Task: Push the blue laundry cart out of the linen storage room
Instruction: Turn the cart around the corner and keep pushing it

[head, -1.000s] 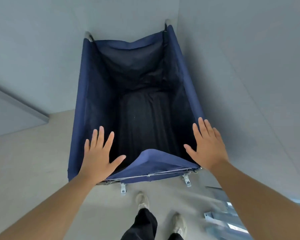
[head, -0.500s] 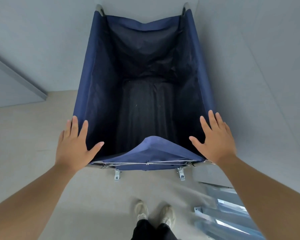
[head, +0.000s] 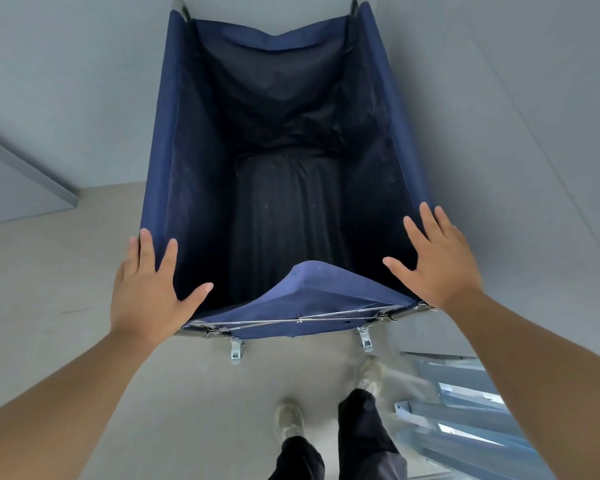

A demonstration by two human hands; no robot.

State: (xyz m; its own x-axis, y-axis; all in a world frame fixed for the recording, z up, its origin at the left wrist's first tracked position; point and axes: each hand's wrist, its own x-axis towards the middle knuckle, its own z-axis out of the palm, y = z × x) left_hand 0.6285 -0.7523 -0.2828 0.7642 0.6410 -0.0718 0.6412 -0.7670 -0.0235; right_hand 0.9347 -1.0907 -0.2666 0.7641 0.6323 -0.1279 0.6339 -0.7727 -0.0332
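The blue laundry cart [head: 167, 133] fills the middle of the head view, a deep fabric bag on a metal frame, dark and empty inside. Its far end stands close to the wall ahead. My left hand [head: 149, 289] lies flat on the near-left corner of the rim, fingers spread. At the near-right corner my right hand [head: 437, 265] rests the same way, palm down and fingers apart. Neither hand curls around the frame. The near fabric flap [head: 312, 289] sags over the thin metal bar [head: 291, 320]. Two casters [head: 236, 351] show beneath.
A grey wall [head: 516, 133] runs close along the cart's right side and another wall [head: 77, 81] stands ahead. A grey ledge or panel edge [head: 32, 174] juts in at the left. A metal rack [head: 465, 420] stands at the lower right, beside my feet [head: 288, 420]. Pale floor lies to the left.
My left hand slid outward from the bag's inner edge to the near-left corner. The cart straightened and its far end moved up the frame. My feet stepped forward.
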